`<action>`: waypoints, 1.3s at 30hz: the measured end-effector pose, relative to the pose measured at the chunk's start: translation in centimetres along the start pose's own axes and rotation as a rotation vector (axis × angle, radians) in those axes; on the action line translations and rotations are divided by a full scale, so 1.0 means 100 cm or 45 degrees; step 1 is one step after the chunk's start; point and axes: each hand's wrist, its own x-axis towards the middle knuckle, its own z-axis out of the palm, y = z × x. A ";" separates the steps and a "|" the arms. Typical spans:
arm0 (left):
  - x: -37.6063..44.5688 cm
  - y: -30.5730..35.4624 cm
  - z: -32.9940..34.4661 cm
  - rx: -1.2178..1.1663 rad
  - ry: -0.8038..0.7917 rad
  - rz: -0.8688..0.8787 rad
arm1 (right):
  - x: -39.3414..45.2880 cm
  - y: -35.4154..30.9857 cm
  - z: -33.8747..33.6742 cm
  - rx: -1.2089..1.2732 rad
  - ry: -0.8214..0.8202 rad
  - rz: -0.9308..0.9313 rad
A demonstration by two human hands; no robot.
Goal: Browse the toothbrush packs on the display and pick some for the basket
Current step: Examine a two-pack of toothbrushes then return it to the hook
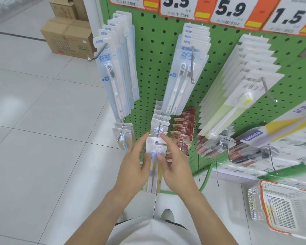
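Observation:
A two-brush toothbrush pack (155, 147) with blue and purple heads sits between both my hands, low on the green pegboard display (155, 55). My left hand (134, 163) holds its left edge, thumb on the front. My right hand (177, 165) pinches its right side near the brush heads. The pack's top hole is still around the tip of its metal hook (159, 128). More packs of the same kind hang behind it. The white and orange basket (281, 206) stands on the floor at the lower right, with one toothbrush pack (270, 209) inside.
Light blue toothbrush packs (117, 71) hang at the upper left and centre, white-and-yellow ones (237, 96) at the right, red packs (184, 131) beside my hands. Price tags (230, 11) line the top. Cardboard boxes (67, 38) stand on the tiled floor at the back left.

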 end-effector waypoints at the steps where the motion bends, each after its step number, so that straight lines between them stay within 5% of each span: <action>1: 0.001 -0.001 0.000 -0.003 0.060 -0.009 | 0.000 0.001 0.001 -0.018 -0.003 -0.007; 6: 0.008 -0.005 -0.012 0.025 0.497 -0.187 | 0.003 0.006 -0.001 -0.075 -0.022 0.026; 9: 0.017 -0.013 -0.019 0.103 0.579 -0.192 | 0.006 0.008 0.000 -0.138 -0.040 0.019; 21: 0.045 -0.033 -0.016 0.316 0.407 -0.105 | 0.020 0.000 -0.008 -0.380 -0.101 -0.079; 28: 0.053 -0.033 -0.015 0.380 0.333 -0.124 | 0.033 -0.005 -0.014 -0.411 0.039 -0.120; 35: 0.029 -0.019 -0.005 0.368 0.542 0.157 | 0.046 -0.007 -0.021 -0.470 0.163 -0.124; 39: 0.032 0.001 0.003 0.167 0.248 0.230 | 0.051 -0.012 -0.023 -0.444 0.156 -0.143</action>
